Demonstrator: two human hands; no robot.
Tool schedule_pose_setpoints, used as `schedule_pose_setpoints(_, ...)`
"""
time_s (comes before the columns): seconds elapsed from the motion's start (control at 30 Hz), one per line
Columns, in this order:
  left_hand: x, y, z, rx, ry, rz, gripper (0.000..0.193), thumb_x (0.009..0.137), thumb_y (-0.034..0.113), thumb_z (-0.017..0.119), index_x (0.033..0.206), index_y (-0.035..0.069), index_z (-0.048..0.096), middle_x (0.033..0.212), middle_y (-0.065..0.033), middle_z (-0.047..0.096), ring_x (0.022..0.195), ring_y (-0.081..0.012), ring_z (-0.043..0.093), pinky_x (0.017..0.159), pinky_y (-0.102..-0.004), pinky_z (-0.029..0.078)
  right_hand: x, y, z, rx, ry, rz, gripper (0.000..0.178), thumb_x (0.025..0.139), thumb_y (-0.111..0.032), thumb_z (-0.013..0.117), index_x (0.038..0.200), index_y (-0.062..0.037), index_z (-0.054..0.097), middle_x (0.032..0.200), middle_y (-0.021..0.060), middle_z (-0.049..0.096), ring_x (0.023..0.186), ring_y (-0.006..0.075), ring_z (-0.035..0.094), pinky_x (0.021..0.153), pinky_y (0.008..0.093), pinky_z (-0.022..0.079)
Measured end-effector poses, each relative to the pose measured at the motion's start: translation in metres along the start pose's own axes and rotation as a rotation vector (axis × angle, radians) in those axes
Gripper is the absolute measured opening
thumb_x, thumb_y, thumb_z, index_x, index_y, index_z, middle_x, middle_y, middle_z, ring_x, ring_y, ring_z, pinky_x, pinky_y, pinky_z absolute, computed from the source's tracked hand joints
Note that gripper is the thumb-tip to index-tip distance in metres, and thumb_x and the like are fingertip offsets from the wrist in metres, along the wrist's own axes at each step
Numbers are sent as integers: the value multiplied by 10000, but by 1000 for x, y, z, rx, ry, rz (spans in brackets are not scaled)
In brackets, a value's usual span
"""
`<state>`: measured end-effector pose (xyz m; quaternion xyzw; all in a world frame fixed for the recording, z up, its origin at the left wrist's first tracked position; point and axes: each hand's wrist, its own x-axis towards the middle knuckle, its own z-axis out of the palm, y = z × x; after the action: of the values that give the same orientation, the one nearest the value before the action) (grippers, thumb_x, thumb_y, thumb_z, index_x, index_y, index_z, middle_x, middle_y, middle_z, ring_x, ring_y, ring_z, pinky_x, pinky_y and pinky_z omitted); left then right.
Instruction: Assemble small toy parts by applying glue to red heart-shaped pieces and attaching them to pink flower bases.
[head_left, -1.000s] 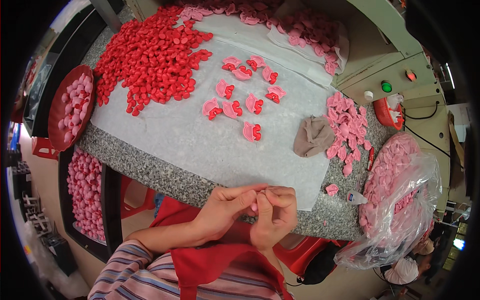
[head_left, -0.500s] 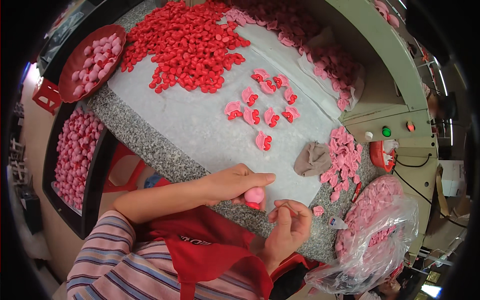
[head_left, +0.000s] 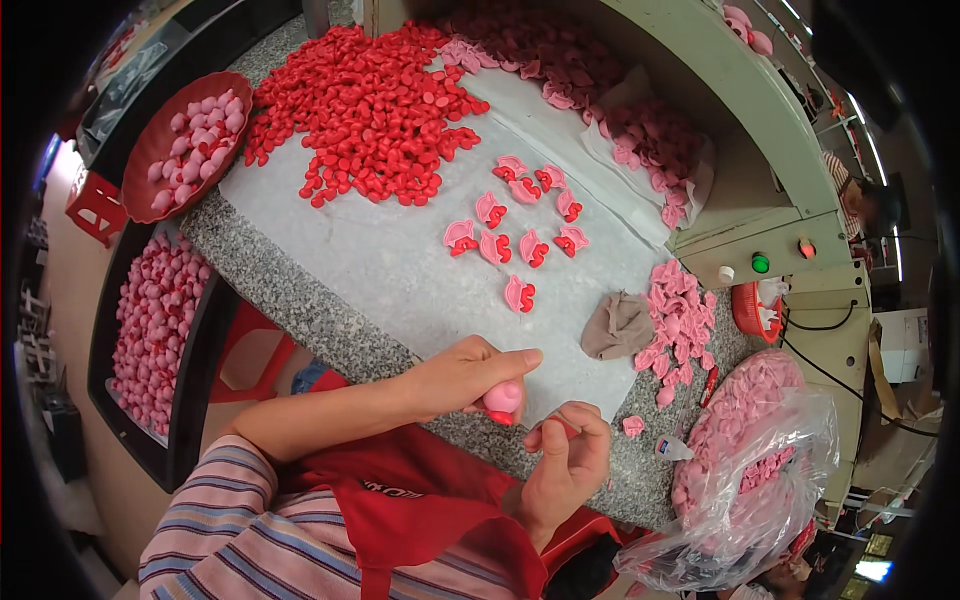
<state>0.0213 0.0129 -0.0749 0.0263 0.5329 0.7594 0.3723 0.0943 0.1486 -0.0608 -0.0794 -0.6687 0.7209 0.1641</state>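
Note:
My left hand [head_left: 470, 376] is closed around a small rounded pink and red plastic piece [head_left: 502, 398], its red end toward me. Close beside it, my right hand [head_left: 568, 455] has thumb and fingers pinched together; whatever is between them is too small to make out. Beyond my hands, several pink shell-shaped pieces with red parts attached [head_left: 519, 294] lie apart on a white sheet [head_left: 400, 290]. A crumpled grey-brown cloth [head_left: 617, 326] rests by a pile of loose pink pieces [head_left: 675, 318].
A big heap of red pieces [head_left: 370, 110] covers the far left. A red bowl [head_left: 136, 170] and a black crate [head_left: 185, 370] hold pink pieces. At right are a small bottle [head_left: 674, 448], a plastic bag [head_left: 720, 530] and a machine with buttons [head_left: 760, 262].
The view has shifted slightly. Both hands stay close together over the near edge, the left still holding the pink and red piece; the right fingers have moved a little.

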Motion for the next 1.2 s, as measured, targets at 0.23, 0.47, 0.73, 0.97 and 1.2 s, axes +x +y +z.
schedule_pose_setpoints(0.23, -3, 0, 2, -49, 41, -5, 508, 895, 392, 440, 606, 12, 615, 568, -64, 579, 472, -71, 469, 396, -191, 316, -1, -2, 5, 79, 16, 72, 202, 736, 60, 595, 910, -1, 514, 839, 83, 498, 597, 107, 485, 492, 199, 402)
schedule_pose_setpoints(0.47, -3, -7, 1, 131, 65, 114, 490, 902, 341, 446, 577, -2, 579, 556, -46, 558, 502, -77, 471, 449, -220, 361, -1, 0, 6, -78, -198, -66, 183, 703, 111, 594, 830, 0, 523, 789, 62, 488, 600, 96, 478, 489, 192, 401)
schedule_pose_setpoints(0.73, -9, 0, 2, 237, 134, 236, 466, 901, 274, 439, 553, -20, 538, 520, -29, 510, 504, -82, 468, 488, -242, 385, 29, -1, -19, -213, 95, -16, 131, 754, 47, 588, 863, 6, 529, 734, 58, 544, 554, 99, 504, 505, 196, 410)
schedule_pose_setpoints(0.97, -4, -3, 2, 149, 211, 153, 501, 903, 318, 426, 542, -15, 523, 515, -26, 497, 502, -82, 454, 491, -245, 378, 12, -5, 3, 29, -11, 115, 138, 753, 47, 593, 874, 18, 533, 792, 71, 533, 568, 110, 521, 517, 205, 431)
schedule_pose_setpoints(1.2, -5, -7, 1, 270, 269, 256, 504, 908, 294, 402, 537, -26, 517, 500, -48, 503, 471, -98, 453, 462, -259, 380, 6, -4, 21, -360, -212, -205, 98, 740, 88, 577, 802, 16, 552, 791, 68, 511, 568, 103, 497, 499, 196, 391)
